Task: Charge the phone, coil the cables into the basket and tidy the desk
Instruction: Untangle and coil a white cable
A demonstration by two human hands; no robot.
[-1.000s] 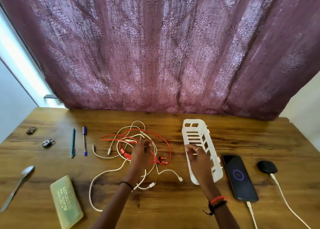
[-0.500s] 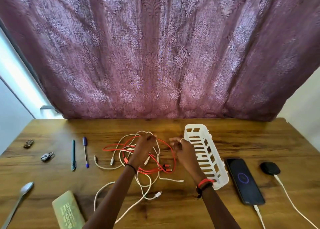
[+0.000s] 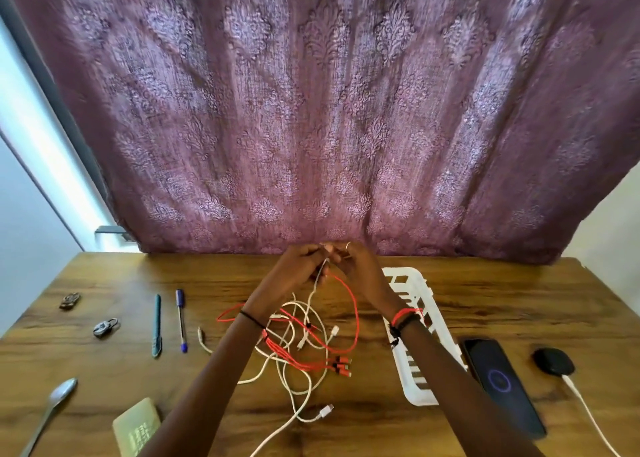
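Status: black phone [image 3: 498,384] lies near the right near corner of the wooden desk [image 3: 519,294], lead in its near end, ring lit on screen. Charging looks done to me. Cables aren't: tangled white and red cables [image 3: 304,349] sprawl mid-desk, top strands lifted toward the far edge. Left hand [image 3: 298,266] and right hand [image 3: 360,269] both have fingers curled, pinching strands; which strand each has I can't tell — blurred. White slotted plastic basket [image 3: 412,283] sits right of the tangle, half behind the right forearm, nothing visible inside. Not yet tidied on the left side: teal pen [image 3: 157,321], blue pen [image 3: 180,318], small padlock [image 3: 104,328], metal spoon [image 3: 62,392], pale green case [image 3: 136,425] — the last two cut off at the near edge.
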